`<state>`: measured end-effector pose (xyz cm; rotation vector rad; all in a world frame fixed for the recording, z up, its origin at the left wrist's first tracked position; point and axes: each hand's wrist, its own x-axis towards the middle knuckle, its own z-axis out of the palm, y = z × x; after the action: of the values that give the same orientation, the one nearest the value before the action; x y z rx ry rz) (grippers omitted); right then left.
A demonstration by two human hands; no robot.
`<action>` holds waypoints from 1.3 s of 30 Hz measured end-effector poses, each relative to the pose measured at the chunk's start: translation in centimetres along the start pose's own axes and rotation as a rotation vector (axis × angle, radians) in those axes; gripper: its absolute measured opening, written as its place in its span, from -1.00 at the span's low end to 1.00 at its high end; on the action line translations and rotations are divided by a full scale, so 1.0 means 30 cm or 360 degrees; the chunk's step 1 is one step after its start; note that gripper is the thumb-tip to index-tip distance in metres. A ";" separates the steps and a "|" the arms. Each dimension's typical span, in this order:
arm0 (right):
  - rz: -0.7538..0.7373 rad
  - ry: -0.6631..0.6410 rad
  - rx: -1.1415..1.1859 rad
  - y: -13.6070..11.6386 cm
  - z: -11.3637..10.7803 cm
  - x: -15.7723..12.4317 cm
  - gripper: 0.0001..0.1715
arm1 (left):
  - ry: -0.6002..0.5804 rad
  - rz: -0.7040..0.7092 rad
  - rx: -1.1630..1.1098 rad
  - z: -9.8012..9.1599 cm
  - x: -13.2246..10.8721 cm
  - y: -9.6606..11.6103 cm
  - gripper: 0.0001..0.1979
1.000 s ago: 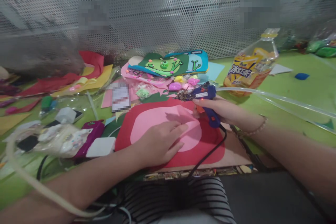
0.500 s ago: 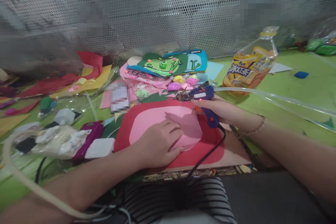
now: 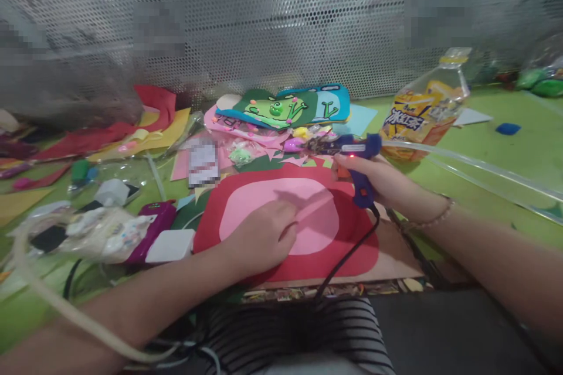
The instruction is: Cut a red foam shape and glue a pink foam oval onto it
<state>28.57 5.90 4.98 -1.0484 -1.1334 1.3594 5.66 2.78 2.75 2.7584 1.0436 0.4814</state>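
My right hand point(image 3: 385, 181) grips a blue hot glue gun point(image 3: 363, 184) with an orange trigger and a small red light. Its nozzle end, dark and crusted, points left above the far edge of a red rounded sheet point(image 3: 356, 246). On that sheet lies a smaller pink rounded piece point(image 3: 316, 237). My left hand point(image 3: 266, 234) rests on the pink piece with its fingers curled together. A faint pale strip runs from near these fingertips towards the glue gun; whether the fingers hold it is unclear. Shadows of the gun and hand fall across the pink.
Behind lie a green-and-blue decorated craft piece point(image 3: 281, 108) and bags of coloured clay point(image 3: 241, 152). A bottle point(image 3: 422, 111) stands at the right beside clear tubing point(image 3: 475, 170). Left are a purple device point(image 3: 153, 222), a white charger point(image 3: 171, 246) and a looped hose point(image 3: 57, 304). The gun's black cord point(image 3: 347, 261) crosses the red sheet.
My left hand's fingers, spread flat on the pink piece before, have curled in. My right hand has moved slightly to the right with the glue gun, which now points more level to the left.
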 end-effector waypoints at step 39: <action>-0.0081 -0.0561 -0.1269 -0.055 -0.047 0.007 -0.70 | 0.0374 -0.0564 -0.0292 -0.021 0.008 -0.056 -0.55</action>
<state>30.21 6.25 6.37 -1.3371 -2.0472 1.0785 4.58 4.21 2.98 2.3293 1.4251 0.8115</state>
